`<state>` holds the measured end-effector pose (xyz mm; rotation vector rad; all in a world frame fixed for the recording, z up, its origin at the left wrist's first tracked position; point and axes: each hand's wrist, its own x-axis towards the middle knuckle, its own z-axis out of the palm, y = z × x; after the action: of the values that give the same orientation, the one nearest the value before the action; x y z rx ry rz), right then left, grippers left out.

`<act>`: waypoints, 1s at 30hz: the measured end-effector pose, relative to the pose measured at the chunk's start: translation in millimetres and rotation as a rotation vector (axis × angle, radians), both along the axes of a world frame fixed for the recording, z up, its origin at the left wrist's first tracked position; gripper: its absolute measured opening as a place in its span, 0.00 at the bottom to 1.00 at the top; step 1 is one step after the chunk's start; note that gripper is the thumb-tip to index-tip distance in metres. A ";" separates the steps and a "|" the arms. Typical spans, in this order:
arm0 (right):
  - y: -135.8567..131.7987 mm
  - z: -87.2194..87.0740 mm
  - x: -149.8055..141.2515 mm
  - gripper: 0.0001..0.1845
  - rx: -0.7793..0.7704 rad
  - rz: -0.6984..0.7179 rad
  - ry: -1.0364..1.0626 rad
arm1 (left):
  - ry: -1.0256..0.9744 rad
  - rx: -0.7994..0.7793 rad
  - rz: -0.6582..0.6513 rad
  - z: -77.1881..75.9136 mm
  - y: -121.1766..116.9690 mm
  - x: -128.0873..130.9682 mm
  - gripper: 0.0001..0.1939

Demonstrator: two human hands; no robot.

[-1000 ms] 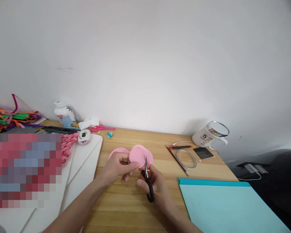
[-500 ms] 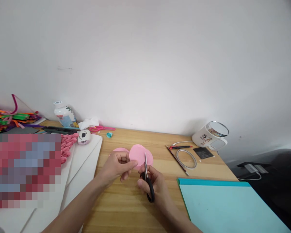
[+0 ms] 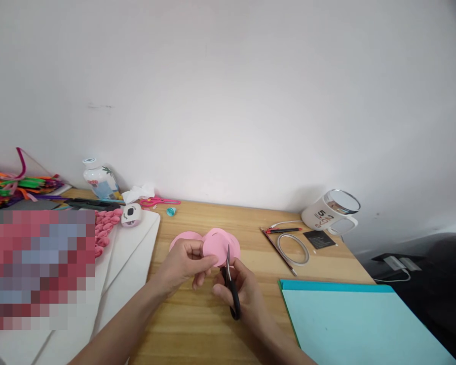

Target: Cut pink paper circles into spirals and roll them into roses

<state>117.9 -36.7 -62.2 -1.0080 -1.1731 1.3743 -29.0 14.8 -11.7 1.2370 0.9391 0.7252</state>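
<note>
My left hand (image 3: 190,262) pinches a round pink paper piece (image 3: 215,249) between thumb and fingers, holding it over the wooden table. In my right hand (image 3: 247,289) are scissors with black handles (image 3: 234,299), their metal blades pointing away from me. The blades meet the paper at its right edge; whether they are fully closed I cannot tell. Behind the held piece lie more pink paper circles (image 3: 234,245), partly covered by it. Another pink circle (image 3: 184,236) shows just beyond my left hand.
On the right are a white mug (image 3: 319,213), a coiled cable (image 3: 289,248), pencils (image 3: 277,251), a black card (image 3: 319,239) and a light blue folder (image 3: 357,319). At left are white sheets (image 3: 137,268), a white bottle (image 3: 101,180), pink scissors (image 3: 161,202) and pipe cleaners (image 3: 19,185).
Both hands and the held paper have shifted slightly toward me. The scissor blades sit a little lower against the paper, and more of the circles behind shows.
</note>
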 end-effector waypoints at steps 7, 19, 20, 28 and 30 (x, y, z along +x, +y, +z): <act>0.5 4.7 0.6 0.21 0.014 0.000 -0.019 | 0.026 0.036 0.029 -4.2 1.1 -1.8 0.15; -1.2 6.0 -0.2 0.19 -0.017 -0.013 -0.024 | -0.006 0.044 0.072 -1.8 1.5 -1.7 0.18; -1.4 5.1 -0.2 0.19 -0.020 -0.013 -0.021 | -0.009 0.047 0.071 -1.6 1.6 -1.6 0.18; -2.9 0.2 -2.8 0.19 -0.102 0.017 0.002 | -0.087 -0.008 0.036 -1.1 0.8 -0.5 0.15; -2.7 0.6 -3.3 0.20 -0.088 0.031 0.024 | -0.074 -0.006 0.004 -1.7 0.2 0.0 0.15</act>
<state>114.7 -39.4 -61.6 -1.0358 -1.1232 1.4691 -29.0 15.0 -13.4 1.1956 0.8829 0.7658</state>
